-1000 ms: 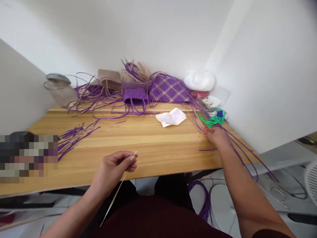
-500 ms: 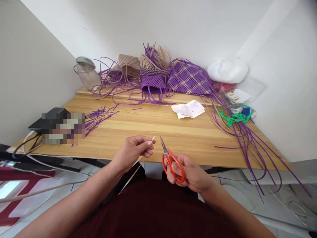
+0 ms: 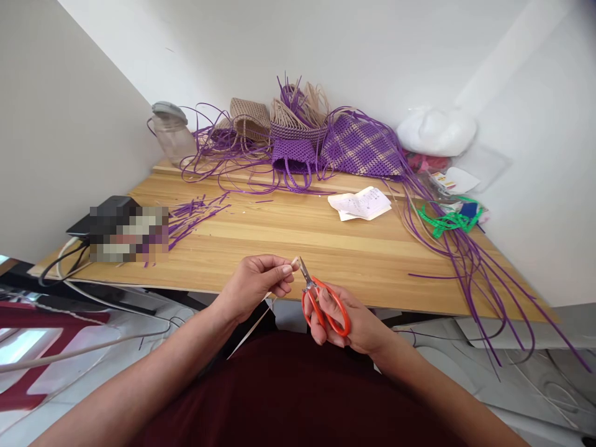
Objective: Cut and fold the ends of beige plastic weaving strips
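Thin, flat cream-coloured strip [image 3: 295, 261], short end up, right over the near edge of the wooden counter [image 3: 270, 230]; the rest trails down past that edge towards the dark red shirt [image 3: 261, 391]; left hand [image 3: 254, 282] has it pinched near the tip, thumb pressed against the fingers, so that grip's properly closed.

Big change is the scissors with orange loop handles and slim metal blades [image 3: 310, 285]; a second ago the right hand [image 3: 356, 323] was way over at the right side of the counter, half a second ago the blades were just shy of the strip, and now they're right up at its tip; that grip is wrapped round the handles; can't tell if the strip is actually between the blades, but I'd say the tool is now in working position.

Further back, short purple clippings [image 3: 195, 217] lie to the left, a creased white paper with writing [image 3: 361, 203] is right of the middle, and a tangled bright green tape [image 3: 454, 220] is past it; at the back, a purple-and-tan plaid woven bag [image 3: 363, 149] next to a small purple woven basket [image 3: 294, 155].
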The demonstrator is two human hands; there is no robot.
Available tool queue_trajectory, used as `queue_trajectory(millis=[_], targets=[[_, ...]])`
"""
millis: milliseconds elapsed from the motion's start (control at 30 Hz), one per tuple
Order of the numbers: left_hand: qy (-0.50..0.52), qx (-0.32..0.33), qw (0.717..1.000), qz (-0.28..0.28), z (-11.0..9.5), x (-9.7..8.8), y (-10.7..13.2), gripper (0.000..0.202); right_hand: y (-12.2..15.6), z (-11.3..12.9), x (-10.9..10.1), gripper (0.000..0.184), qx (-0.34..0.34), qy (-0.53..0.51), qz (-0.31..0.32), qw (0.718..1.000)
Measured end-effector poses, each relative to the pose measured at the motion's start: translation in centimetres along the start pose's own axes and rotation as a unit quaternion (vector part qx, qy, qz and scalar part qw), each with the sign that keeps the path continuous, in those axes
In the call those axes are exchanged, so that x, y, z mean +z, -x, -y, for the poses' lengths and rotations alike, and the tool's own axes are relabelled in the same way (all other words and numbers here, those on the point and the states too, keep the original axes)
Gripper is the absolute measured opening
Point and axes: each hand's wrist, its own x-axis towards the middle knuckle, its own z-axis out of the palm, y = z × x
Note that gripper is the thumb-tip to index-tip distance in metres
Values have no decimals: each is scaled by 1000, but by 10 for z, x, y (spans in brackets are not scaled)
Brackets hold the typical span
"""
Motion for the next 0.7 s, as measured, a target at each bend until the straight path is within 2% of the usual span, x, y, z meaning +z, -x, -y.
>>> queue_trajectory(millis=[200, 400, 500, 567, 600, 633, 667, 700], targets=[[-25, -6, 1000, 10, -1, 5, 5, 31, -2, -5, 0, 49, -13, -10, -16, 1000], [-38, 1, 999, 8, 2, 7, 3, 31, -2, -10, 7, 47, -38, -46, -80, 995], [-35, -2, 999, 0, 5, 5, 2, 30, 1, -6, -5, 43, -73, -37, -154, 985], [-26, -7, 1000, -13, 7, 4, 2, 29, 6, 0, -27, 41, -69, 42, -194, 978], [-22, -8, 999, -21, 7, 3, 3, 29, 9, 3, -42, 39, -53, 113, -219, 968], [-21, -9, 999, -27, 7, 3, 3, 29, 12, 6, -58, 35, -31, 203, -256, 945], [-22, -9, 999, -32, 6, 3, 4, 29, 16, 8, -77, 31, -9, 305, -308, 901], [-23, -8, 999, -35, 6, 3, 4, 29, 19, 9, -95, 27, 19, 411, -373, 832]])
